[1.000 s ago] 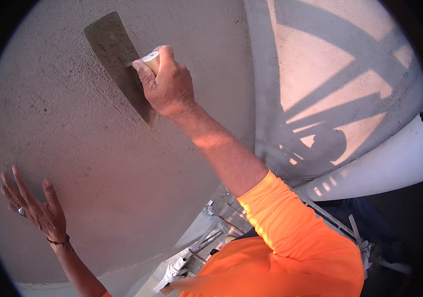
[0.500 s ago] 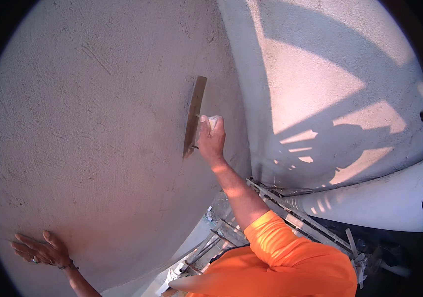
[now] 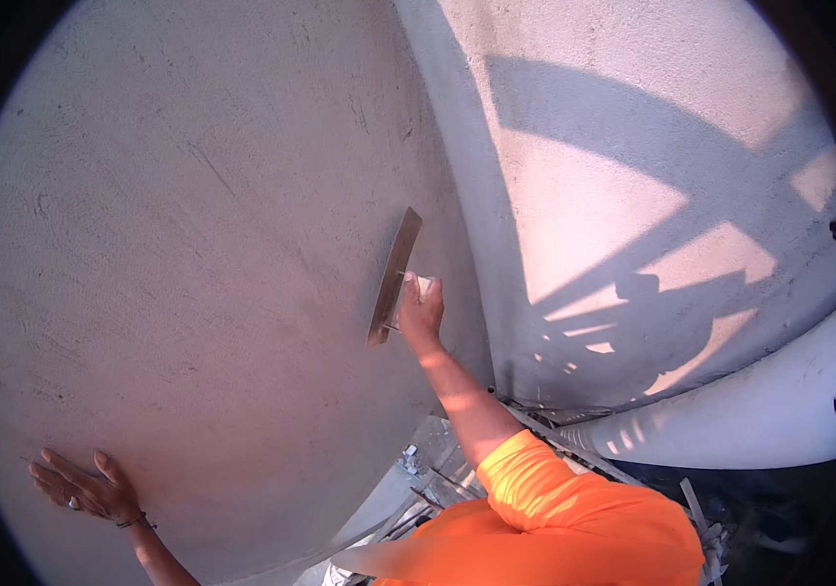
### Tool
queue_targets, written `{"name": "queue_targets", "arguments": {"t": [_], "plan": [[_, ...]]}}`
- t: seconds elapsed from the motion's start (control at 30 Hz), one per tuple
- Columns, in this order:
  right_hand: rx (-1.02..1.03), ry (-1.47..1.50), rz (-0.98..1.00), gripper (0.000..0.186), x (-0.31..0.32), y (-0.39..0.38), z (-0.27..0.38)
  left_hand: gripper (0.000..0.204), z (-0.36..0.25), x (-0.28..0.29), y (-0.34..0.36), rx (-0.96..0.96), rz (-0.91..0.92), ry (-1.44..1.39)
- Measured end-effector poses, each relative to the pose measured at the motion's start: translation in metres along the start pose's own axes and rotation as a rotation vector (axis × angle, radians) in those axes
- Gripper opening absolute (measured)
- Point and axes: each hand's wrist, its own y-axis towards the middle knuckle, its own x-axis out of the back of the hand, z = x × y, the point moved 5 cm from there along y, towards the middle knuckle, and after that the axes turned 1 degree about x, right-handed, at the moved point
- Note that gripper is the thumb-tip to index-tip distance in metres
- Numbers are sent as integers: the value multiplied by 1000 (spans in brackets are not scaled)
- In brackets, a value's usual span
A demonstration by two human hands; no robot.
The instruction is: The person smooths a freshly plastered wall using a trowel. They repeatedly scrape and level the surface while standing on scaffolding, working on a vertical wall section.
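Beside sunlit wall (image 3: 633, 195), right hand (image 3: 421, 311) gripping trowel (image 3: 394, 274)

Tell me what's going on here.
A person in an orange sleeve holds a plastering trowel by its handle in the right hand, blade edge-on against the grey plastered wall. The left hand rests flat, fingers spread, lower on the same wall. Sunlight and shadows fall across the adjoining wall.
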Motion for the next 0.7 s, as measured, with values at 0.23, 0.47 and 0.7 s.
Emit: {"name": "queue_targets", "arguments": {"t": [0.23,0.47,0.7], "plan": [[939,50,212,28,-71,27,297,77,1,3,1,-5,-16,2],[816,-10,-26,45,-58,103,364,76,1,2,2,14,-1,-1],[367,-48,-106,41,-15,169,127,73,-4,-1,4,-5,-30,29]]}}
